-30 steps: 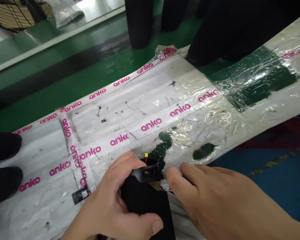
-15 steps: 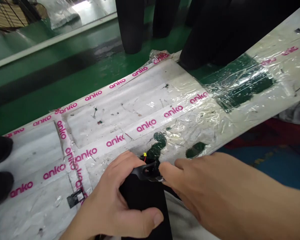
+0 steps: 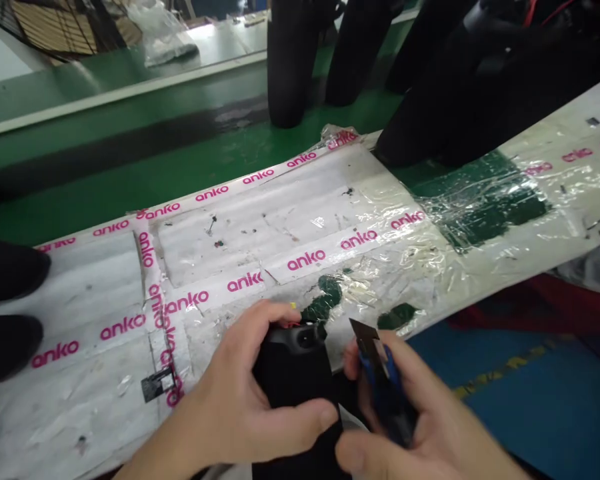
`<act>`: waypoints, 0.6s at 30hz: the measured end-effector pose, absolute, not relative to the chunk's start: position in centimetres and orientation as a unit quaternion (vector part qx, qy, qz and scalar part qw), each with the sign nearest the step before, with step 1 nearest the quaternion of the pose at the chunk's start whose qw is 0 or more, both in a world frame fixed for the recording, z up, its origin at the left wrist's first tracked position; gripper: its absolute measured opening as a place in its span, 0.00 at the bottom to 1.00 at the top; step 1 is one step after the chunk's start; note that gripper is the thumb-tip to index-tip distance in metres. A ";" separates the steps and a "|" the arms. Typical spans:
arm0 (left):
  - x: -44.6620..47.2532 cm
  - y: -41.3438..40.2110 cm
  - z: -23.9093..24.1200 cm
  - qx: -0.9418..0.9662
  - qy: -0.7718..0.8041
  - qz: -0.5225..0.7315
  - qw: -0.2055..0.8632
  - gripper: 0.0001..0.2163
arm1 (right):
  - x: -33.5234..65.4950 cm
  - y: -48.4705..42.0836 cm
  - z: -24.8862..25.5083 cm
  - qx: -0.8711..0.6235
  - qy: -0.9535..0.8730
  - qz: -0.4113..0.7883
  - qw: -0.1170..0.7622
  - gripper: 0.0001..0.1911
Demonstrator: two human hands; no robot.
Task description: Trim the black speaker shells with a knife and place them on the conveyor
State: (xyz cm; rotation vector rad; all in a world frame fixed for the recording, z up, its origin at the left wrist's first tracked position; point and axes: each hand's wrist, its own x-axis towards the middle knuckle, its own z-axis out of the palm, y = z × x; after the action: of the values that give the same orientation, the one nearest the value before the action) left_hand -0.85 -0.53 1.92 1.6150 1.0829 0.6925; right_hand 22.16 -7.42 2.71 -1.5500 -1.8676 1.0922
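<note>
My left hand (image 3: 250, 393) is wrapped around a long black body (image 3: 295, 373) with a dark, matt covering, close to the table's near edge. At its upper end is a black plastic end piece (image 3: 305, 339) with a round hole. Thin red wires and a small yellow connector (image 3: 293, 305) stick out behind that end, partly covered by my fingers. To the right, my right hand (image 3: 420, 400) is closed on a blue and black utility knife (image 3: 387, 383). Its blade (image 3: 364, 330) is out and points up and left, apart from the black body.
The table (image 3: 280, 220) is covered with worn white sheeting and pink-printed "anko" tape (image 3: 307, 259). Several black bodies (image 3: 293, 67) stand along the back, and two dark rounded ends (image 3: 10, 350) lie at left. A plastic bag (image 3: 157, 33) sits farther back.
My right hand has moved away from the end piece and turned, bringing the utility knife into sight. The black body is tilted a little differently in my left hand. The view has shifted.
</note>
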 end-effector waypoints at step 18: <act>-1.7 -3.0 0.3 0.569 0.493 0.215 0.622 0.37 | 22.5 -12.9 -1.0 -0.687 -0.194 0.601 0.360 0.37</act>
State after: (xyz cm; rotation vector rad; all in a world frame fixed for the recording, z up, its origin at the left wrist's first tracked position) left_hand -1.67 -2.99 0.33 1.3079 1.1320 0.4949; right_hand 22.51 -12.95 -0.99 -1.7696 -0.4988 1.5495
